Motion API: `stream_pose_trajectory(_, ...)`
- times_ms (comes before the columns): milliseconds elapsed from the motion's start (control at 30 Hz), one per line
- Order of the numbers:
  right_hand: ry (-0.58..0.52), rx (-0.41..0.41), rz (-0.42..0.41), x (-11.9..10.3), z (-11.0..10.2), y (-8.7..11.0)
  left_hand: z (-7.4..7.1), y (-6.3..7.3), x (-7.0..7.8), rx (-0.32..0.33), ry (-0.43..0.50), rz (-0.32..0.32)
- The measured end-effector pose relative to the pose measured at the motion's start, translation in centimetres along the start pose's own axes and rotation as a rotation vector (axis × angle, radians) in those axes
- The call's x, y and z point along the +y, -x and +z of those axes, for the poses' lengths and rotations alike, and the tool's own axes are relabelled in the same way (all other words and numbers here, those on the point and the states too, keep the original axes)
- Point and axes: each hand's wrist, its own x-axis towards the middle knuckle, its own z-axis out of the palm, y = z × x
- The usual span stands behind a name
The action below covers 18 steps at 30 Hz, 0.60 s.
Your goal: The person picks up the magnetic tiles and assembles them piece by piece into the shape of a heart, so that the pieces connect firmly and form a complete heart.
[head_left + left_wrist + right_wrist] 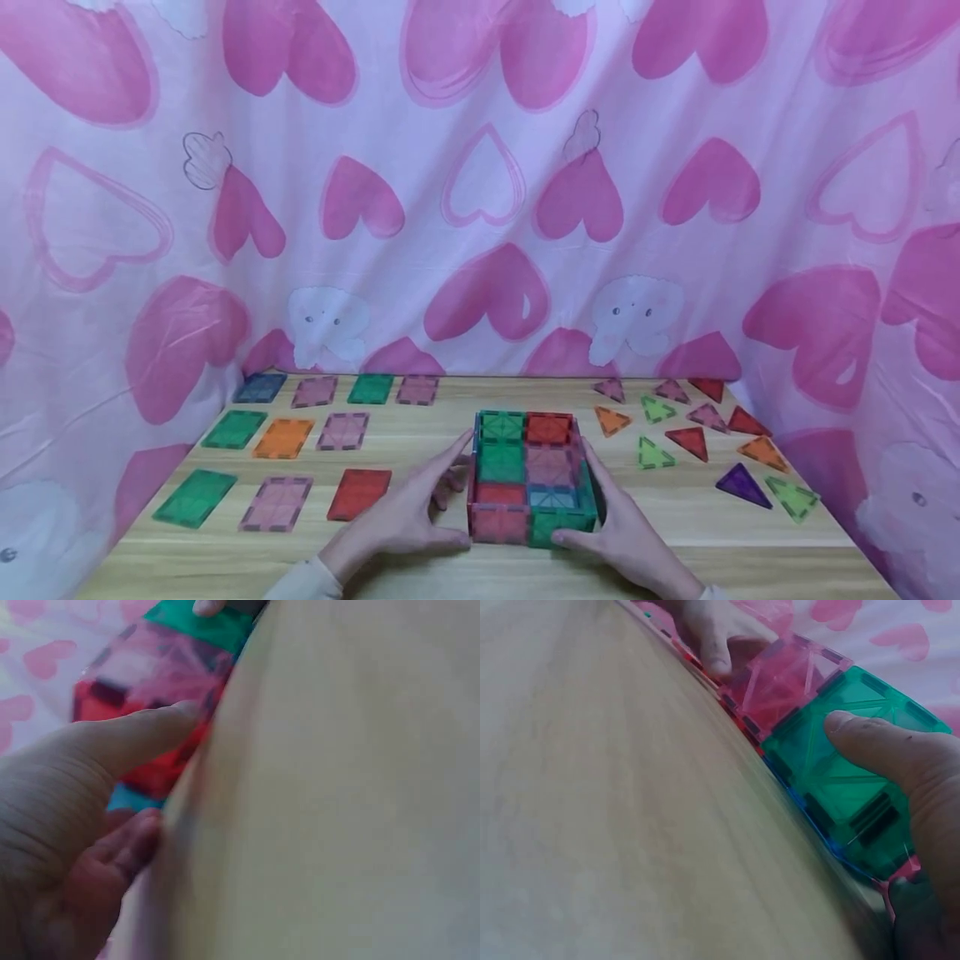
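An open-topped box of translucent magnetic tiles (501, 523) stands on the table in the head view. Its front wall has a pink tile (787, 675) on the left and a green tile (832, 776) on the right; green and red tiles form the far wall. My left hand (411, 507) is at the box's left side, thumb tip by the front left corner, index finger reaching toward the far corner, other fingers bent. With its thumb on the green front tile and fingers along the right wall, my right hand (626, 529) holds the box.
Loose square tiles, such as a red one (358, 493) and an orange one (283, 437), lie in rows on the left. Several triangular tiles, among them a purple one (742, 486), are scattered on the right. A heart-patterned curtain (487, 192) surrounds the wooden table (420, 575).
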Motion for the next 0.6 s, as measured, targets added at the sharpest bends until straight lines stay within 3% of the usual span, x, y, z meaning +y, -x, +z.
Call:
stream_pose_trajectory(133,0.009,-0.008,-0.019,0.2,-0.1,0.0,-3.1,0.4,0.9,-0.032,-0.15,-0.022)
stream_pose_trajectory(233,0.019,-0.009,-0.021,0.1,-0.1,0.0,-6.1,1.0,1.4,-0.01,-0.268,-0.088)
stream_pose_trajectory(433,0.022,-0.01,-0.03,0.1,-0.1,0.0,-10.6,2.7,1.8,-0.037,-0.346,-0.378)
stream_pose_trajectory(600,0.012,-0.008,-0.036,0.2,-0.1,0.1,-11.3,3.0,1.6,-0.125,-0.336,-0.558)
